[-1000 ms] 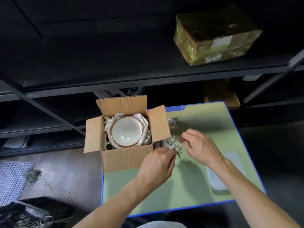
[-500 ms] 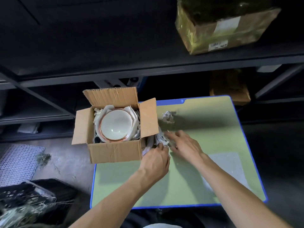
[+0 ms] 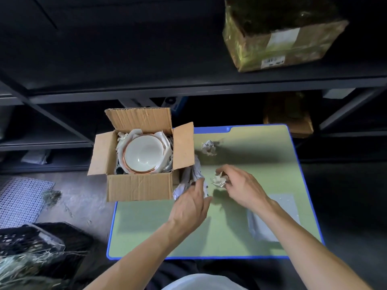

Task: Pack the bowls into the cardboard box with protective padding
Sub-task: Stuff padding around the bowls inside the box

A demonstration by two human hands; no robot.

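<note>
— What is the right hand doing?

— Its fingers and thumb are curled round a small crumpled wad of white paper, pinching it just above the green mat with a blue border.

— And the left hand?

— Its fingers are fairly straight and loosely spread, reaching toward a long crumpled sheet of grey-white paper that stands against the right side of the box. The fingertips seem to touch that sheet, but the overlap is too blurred to be sure. The two hands are near each other, not touching.

— Where is the box?

— The open brown cardboard box sits on the mat's far left corner, all four flaps turned outward. Inside lies a round white bowl with a copper-coloured rim, mouth up, with white paper padding tucked around its rim on every side.

— Anything else on the mat?

— A second crumpled paper ball lies farther back, apart from both hands, and a flat grey rectangular sheet lies under the right forearm.

— Beyond it?

— A black metal shelf carries a yellow-taped cardboard parcel at upper right.
</note>
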